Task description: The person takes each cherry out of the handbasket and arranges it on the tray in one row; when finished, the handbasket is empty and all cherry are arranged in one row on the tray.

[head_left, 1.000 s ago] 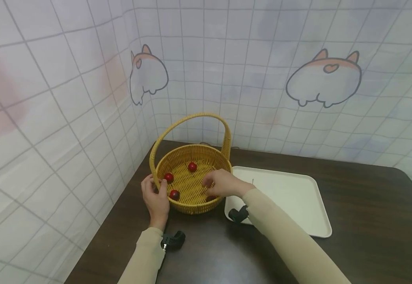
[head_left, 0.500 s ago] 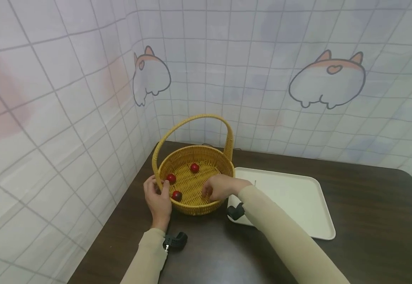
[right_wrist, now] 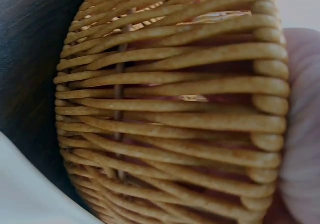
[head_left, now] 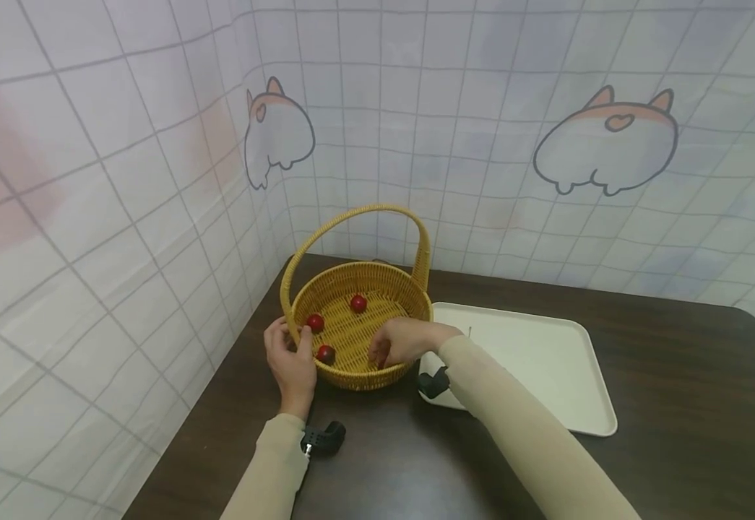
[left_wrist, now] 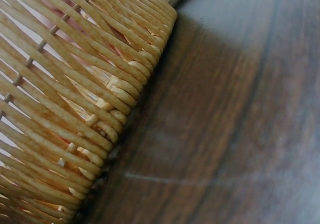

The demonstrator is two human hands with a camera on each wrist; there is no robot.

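My left hand (head_left: 291,365) grips the near left rim of a yellow wicker basket (head_left: 351,379), at the foot of its tall arched handle. Three small, round, dark red fruits (head_left: 326,354) lie visible on the left and back of the basket's floor. My right hand (head_left: 404,339) reaches over the right rim, its fingers curled down round another red fruit (head_left: 382,355), mostly hidden by them. The left wrist view shows the woven wall (left_wrist: 85,84) close up. In the right wrist view, the hand's edge (right_wrist: 302,124) lies against the rim, with reddish patches showing through the weave.
A white rectangular tray (head_left: 546,368) stands right of the basket, partly under my right forearm. A thin stem (head_left: 470,332) sticks up at its left part, by the sleeve. The dark wooden table (head_left: 377,462) meets patterned wall sheets at the left and back.
My right hand has lowered slightly into the basket, its fingers closing over the fruit at the near right side. The left hand stays on the rim; the head view has shifted slightly.
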